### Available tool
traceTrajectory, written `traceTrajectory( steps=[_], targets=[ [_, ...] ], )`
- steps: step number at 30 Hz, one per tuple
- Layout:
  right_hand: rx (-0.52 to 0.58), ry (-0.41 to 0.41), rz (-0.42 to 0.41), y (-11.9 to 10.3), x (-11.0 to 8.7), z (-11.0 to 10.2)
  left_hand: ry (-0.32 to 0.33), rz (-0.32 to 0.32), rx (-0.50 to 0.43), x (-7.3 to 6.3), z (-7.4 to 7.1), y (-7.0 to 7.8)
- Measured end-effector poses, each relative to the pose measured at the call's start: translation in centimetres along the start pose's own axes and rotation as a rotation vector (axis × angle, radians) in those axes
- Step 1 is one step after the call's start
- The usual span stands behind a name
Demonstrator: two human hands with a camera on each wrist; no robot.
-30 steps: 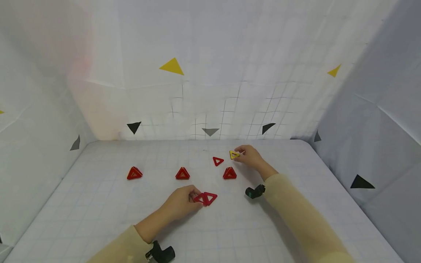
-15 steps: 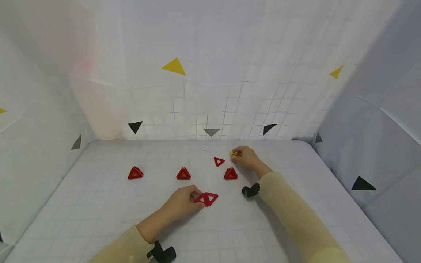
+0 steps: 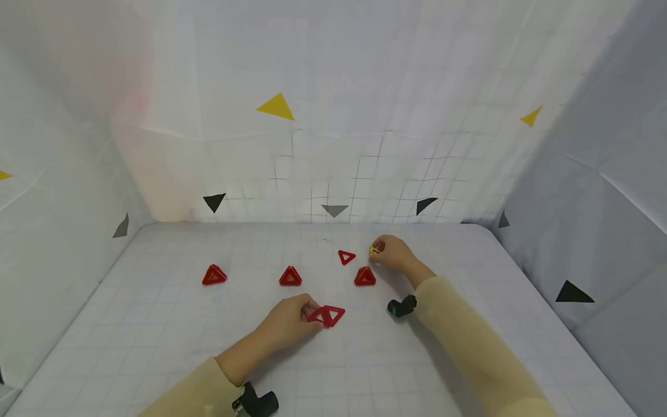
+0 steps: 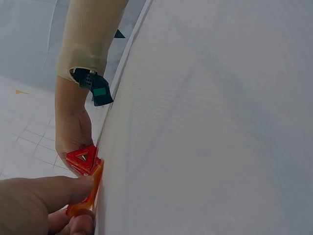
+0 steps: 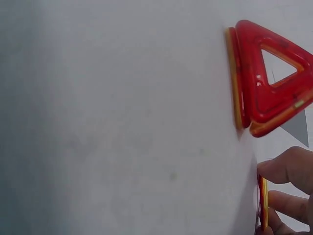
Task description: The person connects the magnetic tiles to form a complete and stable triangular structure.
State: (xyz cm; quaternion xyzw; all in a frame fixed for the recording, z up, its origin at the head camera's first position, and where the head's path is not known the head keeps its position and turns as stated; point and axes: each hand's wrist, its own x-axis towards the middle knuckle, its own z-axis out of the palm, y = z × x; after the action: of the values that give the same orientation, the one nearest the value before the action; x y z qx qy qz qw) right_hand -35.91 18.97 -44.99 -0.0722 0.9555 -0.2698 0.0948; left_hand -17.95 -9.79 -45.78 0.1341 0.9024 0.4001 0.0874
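Observation:
My left hand (image 3: pixel 289 319) pinches one of two red triangle magnetic tiles (image 3: pixel 326 317) between thumb and fingers, near the middle of the table. The two tiles lie edge to edge; the free one points right. Farther back, my right hand (image 3: pixel 395 253) pinches a yellow-edged triangle tile (image 3: pixel 372 251), largely hidden by the fingers. Seen edge-on in the right wrist view, this tile (image 5: pixel 264 203) shows red and yellow layers. Left of that hand a single red triangle tile (image 3: pixel 341 255) lies flat. Just in front of it stands a small red pyramid of tiles (image 3: pixel 365 277).
Two more red tile pyramids stand in the same row, one at centre (image 3: pixel 290 277) and one at left (image 3: pixel 213 275). White sheets with black and yellow triangle marks enclose the white table (image 3: pixel 156 324) at the back and sides.
My right hand has turned the yellow-edged tile, so less of its face shows, and has come slightly nearer. My left hand and its red tiles have stayed in place.

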Motion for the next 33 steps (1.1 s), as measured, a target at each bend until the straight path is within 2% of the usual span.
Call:
traceTrajectory(
  steps=[13, 19, 25, 33],
  targets=[
    [0.009, -0.013, -0.023, 0.5, -2.9, -1.3, -0.014, 0.001, 0.008, -0.4, -0.1, 0.1],
    [0.010, 0.025, -0.063, 0.2, -5.2, -2.4, -0.015, 0.026, 0.016, -0.5, 0.0, 0.1],
    [0.034, 0.047, -0.081, -0.4, -8.0, -3.2, -0.016, 0.018, 0.015, -0.4, 0.0, 0.2],
    [0.036, 0.051, -0.134, -2.6, -11.8, -3.3, -0.001, 0.002, 0.038, 0.2, 0.4, -0.2]
  ],
)
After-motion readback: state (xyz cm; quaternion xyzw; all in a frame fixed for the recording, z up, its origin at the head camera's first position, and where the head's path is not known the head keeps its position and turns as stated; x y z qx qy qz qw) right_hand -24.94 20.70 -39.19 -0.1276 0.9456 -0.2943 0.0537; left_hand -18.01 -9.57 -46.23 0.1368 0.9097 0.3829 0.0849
